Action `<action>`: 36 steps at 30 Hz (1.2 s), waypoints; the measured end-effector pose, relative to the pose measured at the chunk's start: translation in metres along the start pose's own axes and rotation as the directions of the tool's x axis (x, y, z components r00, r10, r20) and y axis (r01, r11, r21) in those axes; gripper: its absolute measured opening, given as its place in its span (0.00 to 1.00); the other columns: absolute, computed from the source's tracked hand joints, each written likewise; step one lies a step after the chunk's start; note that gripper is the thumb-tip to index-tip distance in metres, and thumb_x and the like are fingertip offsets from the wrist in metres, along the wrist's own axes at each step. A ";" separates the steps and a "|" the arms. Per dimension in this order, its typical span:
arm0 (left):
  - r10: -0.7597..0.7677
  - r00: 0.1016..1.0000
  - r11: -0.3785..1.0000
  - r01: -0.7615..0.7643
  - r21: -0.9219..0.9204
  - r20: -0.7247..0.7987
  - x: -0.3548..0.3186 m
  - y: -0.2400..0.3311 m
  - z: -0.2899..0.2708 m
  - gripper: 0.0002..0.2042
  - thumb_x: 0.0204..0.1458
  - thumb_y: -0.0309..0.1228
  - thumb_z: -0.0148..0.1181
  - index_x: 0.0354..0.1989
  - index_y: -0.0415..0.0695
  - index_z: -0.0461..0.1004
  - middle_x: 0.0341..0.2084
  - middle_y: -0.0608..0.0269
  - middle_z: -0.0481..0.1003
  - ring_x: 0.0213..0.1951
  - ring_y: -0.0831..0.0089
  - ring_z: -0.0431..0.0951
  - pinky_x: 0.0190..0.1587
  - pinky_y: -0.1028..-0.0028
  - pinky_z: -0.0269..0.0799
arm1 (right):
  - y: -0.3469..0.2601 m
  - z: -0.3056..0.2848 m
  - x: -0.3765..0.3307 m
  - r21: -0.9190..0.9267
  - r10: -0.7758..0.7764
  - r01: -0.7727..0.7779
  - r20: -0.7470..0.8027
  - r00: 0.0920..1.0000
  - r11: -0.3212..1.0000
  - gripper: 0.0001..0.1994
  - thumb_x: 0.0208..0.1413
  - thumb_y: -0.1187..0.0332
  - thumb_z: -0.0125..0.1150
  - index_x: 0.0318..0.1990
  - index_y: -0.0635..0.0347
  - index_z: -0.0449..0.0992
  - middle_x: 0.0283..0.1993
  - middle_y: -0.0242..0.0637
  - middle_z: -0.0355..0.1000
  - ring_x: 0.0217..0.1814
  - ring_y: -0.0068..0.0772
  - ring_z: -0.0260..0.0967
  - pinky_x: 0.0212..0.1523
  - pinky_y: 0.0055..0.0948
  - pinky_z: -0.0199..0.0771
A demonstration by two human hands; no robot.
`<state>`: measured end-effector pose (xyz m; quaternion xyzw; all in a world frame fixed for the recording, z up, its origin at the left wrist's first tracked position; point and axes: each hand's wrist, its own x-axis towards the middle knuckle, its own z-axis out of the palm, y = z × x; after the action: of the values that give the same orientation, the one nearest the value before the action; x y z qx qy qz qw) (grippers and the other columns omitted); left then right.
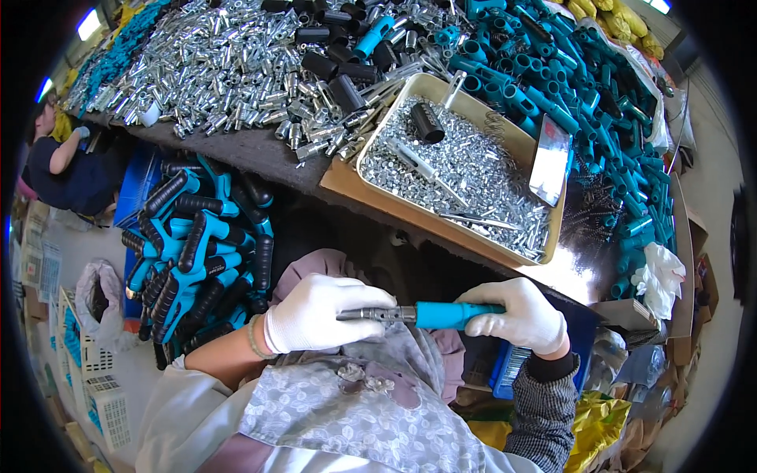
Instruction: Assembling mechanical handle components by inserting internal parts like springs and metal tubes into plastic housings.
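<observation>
Both of my hands wear white gloves and meet over my lap, in front of a grey patterned apron. Between them lies a metal shaft (384, 314) with small holes, its right end inside a teal cylindrical sleeve (441, 314). My left hand (319, 314) is closed around the shaft's left part. My right hand (520, 315) grips the sleeve's right end, thumb and fingers wrapped over it. Whatever sits inside the sleeve is hidden.
Ahead, a beige tray (516, 143) holds small metal parts, a black sleeve (426, 123) and tweezers (479, 221). Metal parts (229, 71) and teal sleeves (544, 71) heap the dark table. Blue-and-black tool bodies (197, 252) fill a bin at left. A person (67, 169) works far left.
</observation>
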<state>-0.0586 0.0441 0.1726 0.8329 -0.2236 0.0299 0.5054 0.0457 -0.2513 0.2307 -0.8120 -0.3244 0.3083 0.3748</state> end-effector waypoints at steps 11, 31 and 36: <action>0.045 0.994 0.991 -0.056 0.119 0.096 -0.006 0.006 0.006 0.21 0.42 0.40 0.75 0.44 0.45 0.79 0.31 0.57 0.81 0.30 0.58 0.82 0.34 0.65 0.76 | -0.008 0.052 0.018 0.103 -0.006 0.002 0.035 0.999 0.995 0.19 0.49 0.64 0.71 0.48 0.63 0.81 0.37 0.50 0.79 0.38 0.45 0.80 0.41 0.33 0.79; 0.142 0.987 0.990 -0.143 0.013 0.080 -0.004 0.004 0.030 0.27 0.44 0.39 0.74 0.54 0.43 0.75 0.33 0.51 0.79 0.33 0.52 0.81 0.37 0.63 0.78 | -0.032 0.063 0.023 0.126 -0.080 0.078 0.013 0.997 0.989 0.30 0.47 0.63 0.69 0.59 0.68 0.72 0.42 0.55 0.78 0.42 0.43 0.80 0.46 0.32 0.78; 0.128 0.991 0.992 -0.127 -0.018 0.031 0.002 0.005 0.036 0.25 0.46 0.36 0.72 0.53 0.45 0.76 0.29 0.53 0.78 0.30 0.53 0.81 0.34 0.64 0.77 | -0.034 0.049 0.029 0.071 -0.050 0.045 0.080 0.996 0.996 0.25 0.50 0.61 0.67 0.53 0.67 0.76 0.40 0.53 0.79 0.41 0.45 0.80 0.45 0.33 0.78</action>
<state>-0.0648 0.0103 0.1596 0.8132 -0.2846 0.0469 0.5054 0.0166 -0.1916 0.2244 -0.7773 -0.3477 0.3433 0.3962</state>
